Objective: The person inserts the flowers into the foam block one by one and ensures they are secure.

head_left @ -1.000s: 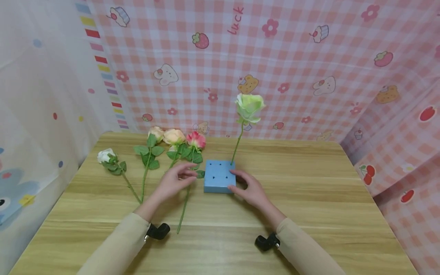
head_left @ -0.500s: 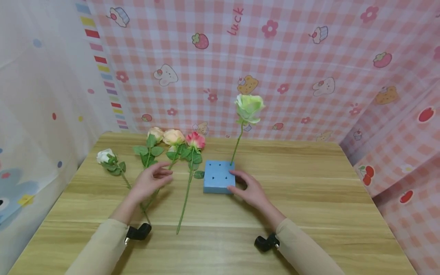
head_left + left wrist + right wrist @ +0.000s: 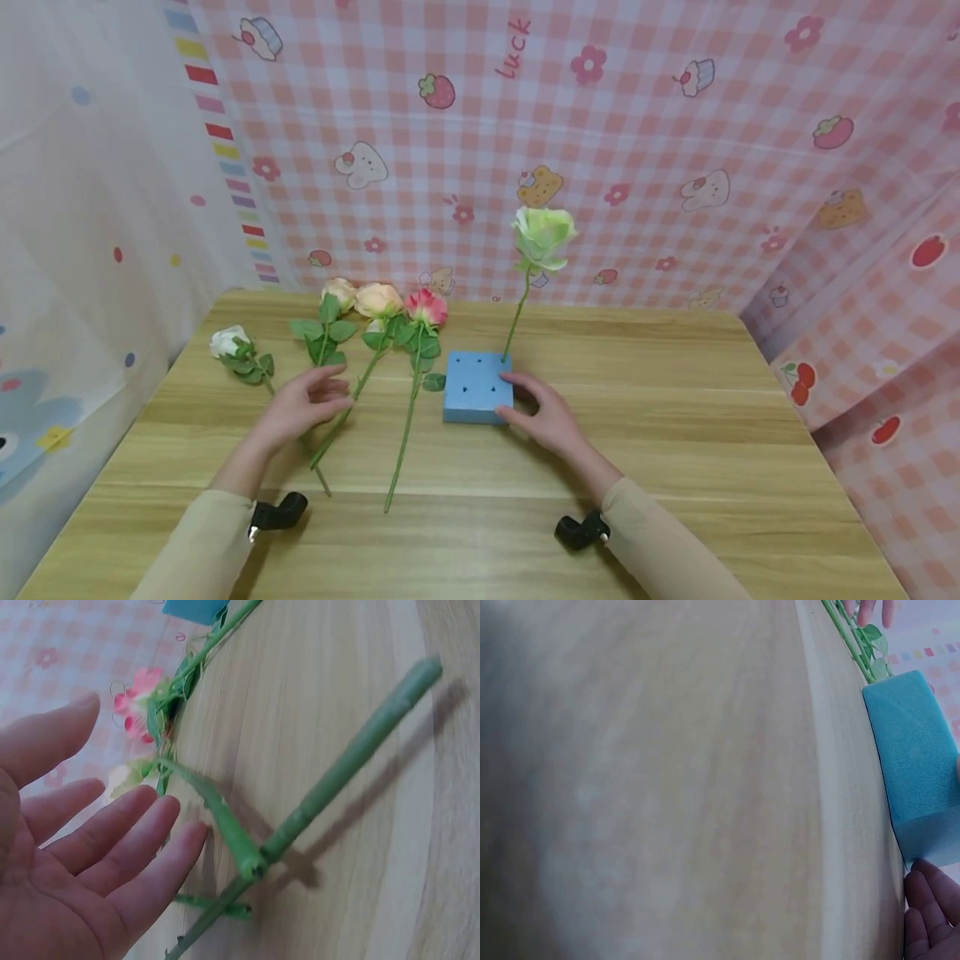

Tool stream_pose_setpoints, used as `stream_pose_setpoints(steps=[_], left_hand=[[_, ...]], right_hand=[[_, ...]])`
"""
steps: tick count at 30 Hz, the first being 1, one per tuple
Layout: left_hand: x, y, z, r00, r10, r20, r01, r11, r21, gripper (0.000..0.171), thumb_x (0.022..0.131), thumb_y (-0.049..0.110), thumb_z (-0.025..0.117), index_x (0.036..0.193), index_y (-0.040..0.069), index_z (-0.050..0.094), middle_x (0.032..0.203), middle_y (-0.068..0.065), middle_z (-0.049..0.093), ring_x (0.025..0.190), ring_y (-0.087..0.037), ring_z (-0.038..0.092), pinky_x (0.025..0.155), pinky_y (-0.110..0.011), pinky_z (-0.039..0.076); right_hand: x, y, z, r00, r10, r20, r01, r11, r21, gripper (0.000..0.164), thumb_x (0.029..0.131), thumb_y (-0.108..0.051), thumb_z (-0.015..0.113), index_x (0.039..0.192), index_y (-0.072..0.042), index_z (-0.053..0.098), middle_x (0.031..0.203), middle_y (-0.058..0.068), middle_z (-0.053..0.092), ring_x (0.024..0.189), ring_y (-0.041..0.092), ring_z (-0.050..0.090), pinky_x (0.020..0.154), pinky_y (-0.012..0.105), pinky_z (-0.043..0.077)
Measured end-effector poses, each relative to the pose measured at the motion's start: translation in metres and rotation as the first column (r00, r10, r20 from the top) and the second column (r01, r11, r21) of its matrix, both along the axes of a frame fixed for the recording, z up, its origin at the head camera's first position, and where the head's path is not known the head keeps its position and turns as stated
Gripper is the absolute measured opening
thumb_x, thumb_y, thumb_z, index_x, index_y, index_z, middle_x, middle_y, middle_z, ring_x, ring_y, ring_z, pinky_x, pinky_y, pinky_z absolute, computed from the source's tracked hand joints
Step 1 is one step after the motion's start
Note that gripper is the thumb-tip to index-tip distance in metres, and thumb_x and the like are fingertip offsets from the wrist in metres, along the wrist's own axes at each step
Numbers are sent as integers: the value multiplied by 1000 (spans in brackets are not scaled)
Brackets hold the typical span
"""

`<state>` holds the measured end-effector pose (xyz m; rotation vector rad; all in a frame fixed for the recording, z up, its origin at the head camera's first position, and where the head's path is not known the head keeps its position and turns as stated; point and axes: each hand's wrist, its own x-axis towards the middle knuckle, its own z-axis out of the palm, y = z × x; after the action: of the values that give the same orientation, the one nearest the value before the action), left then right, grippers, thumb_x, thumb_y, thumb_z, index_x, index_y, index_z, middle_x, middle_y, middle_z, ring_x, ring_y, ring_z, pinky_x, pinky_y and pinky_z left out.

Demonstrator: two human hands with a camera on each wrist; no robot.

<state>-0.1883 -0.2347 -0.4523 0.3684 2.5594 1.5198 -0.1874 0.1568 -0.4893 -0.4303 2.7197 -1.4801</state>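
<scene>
A blue floral foam block (image 3: 477, 407) with several small holes in its top lies on the table. One pale green rose (image 3: 543, 237) stands upright in its back right corner. My right hand (image 3: 549, 414) holds the block's right side between thumb and fingers. In the right wrist view, fingertips (image 3: 921, 871) touch the block's lower corner. My left hand (image 3: 300, 407) hovers over the stems at the left, fingers loosely spread and holding nothing. Beside its fingers lies a peach rose (image 3: 378, 300); in the left wrist view, crossing green stems (image 3: 352, 761) lie just past the fingertips.
A pink rose (image 3: 427, 308) lies between the left hand and the block, its stem pointing toward the front. Another pale peach rose (image 3: 341, 293) lies behind the left hand. At the far left is a white rose (image 3: 229, 341). A checked curtain (image 3: 465, 150) hangs behind the table.
My left hand has moved left, away from the block and past the pink rose's stem, to over the other stems. The right hand and the foam block have stayed in place.
</scene>
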Motion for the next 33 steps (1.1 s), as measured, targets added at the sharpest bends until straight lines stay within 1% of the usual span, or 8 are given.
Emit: stream_pose_setpoints(steps=[4, 9, 13, 19, 22, 25, 28, 33], left_hand=[[1, -5, 0, 998, -24, 51, 22, 999, 40, 66, 92, 11, 70, 144, -12, 36, 130, -34, 54, 116, -45, 56, 85, -30, 56], [2, -10, -2, 995, -62, 77, 62, 998, 11, 68, 90, 13, 73, 143, -12, 39, 128, -33, 57, 112, -42, 58, 83, -28, 55], [1, -11, -4, 992, -92, 87, 92, 996, -3, 67, 89, 11, 75, 142, -13, 41, 124, -31, 59, 108, -39, 61, 82, -25, 54], [-2, -12, -9, 989, -111, 96, 116, 992, -49, 69, 85, 10, 78, 142, -10, 44, 120, -25, 62, 102, -32, 63, 82, -26, 54], [-3, -9, -11, 986, -125, 111, 132, 990, -51, 70, 83, 9, 80, 142, -8, 45, 116, -22, 61, 98, -27, 64, 80, -26, 54], [-2, -7, -12, 982, -146, 119, 151, 988, -40, 71, 82, 6, 80, 142, -9, 44, 112, -20, 60, 94, -24, 62, 78, -26, 54], [-2, -5, -13, 983, -144, 112, 150, 987, -49, 72, 81, 4, 80, 142, -9, 44, 108, -18, 60, 90, -22, 61, 75, -25, 54], [-5, -3, -15, 986, -133, 96, 142, 986, -91, 69, 80, 1, 79, 140, -8, 48, 101, -14, 61, 87, -21, 62, 73, -26, 55]], right_hand=[[0, 0, 0, 1000, 1, -2, -1, 1000, 2, 55, 88, -25, 77, 139, -15, 57, 141, 9, 55, 127, 30, 52, 109, 48, 38], [0, 0, -1, 1000, 6, -8, -6, 1000, 0, 55, 88, -26, 77, 139, -15, 57, 140, 9, 55, 126, 30, 52, 109, 48, 38], [0, 0, 0, 1000, 11, -3, -11, 1000, -6, 55, 88, -25, 77, 139, -15, 57, 140, 9, 55, 126, 30, 52, 108, 48, 39], [0, 1, -2, 1000, 8, -13, -8, 1000, -7, 55, 88, -26, 77, 139, -15, 57, 139, 10, 56, 125, 30, 53, 107, 48, 40], [0, 1, -3, 1000, 2, -13, -2, 1000, -7, 55, 88, -26, 77, 139, -16, 57, 139, 9, 56, 125, 29, 53, 107, 48, 40], [-1, 1, -4, 1000, 1, -11, -1, 1000, -4, 54, 89, -26, 76, 139, -17, 58, 140, 8, 56, 125, 28, 53, 107, 47, 40], [-1, 1, -4, 1000, 5, -15, -5, 1000, -3, 55, 89, -27, 77, 139, -16, 57, 139, 9, 56, 125, 28, 54, 107, 47, 40], [-1, 1, -4, 1000, 2, -10, -2, 1000, -6, 55, 88, -26, 77, 138, -16, 58, 140, 9, 55, 126, 29, 52, 109, 48, 39]])
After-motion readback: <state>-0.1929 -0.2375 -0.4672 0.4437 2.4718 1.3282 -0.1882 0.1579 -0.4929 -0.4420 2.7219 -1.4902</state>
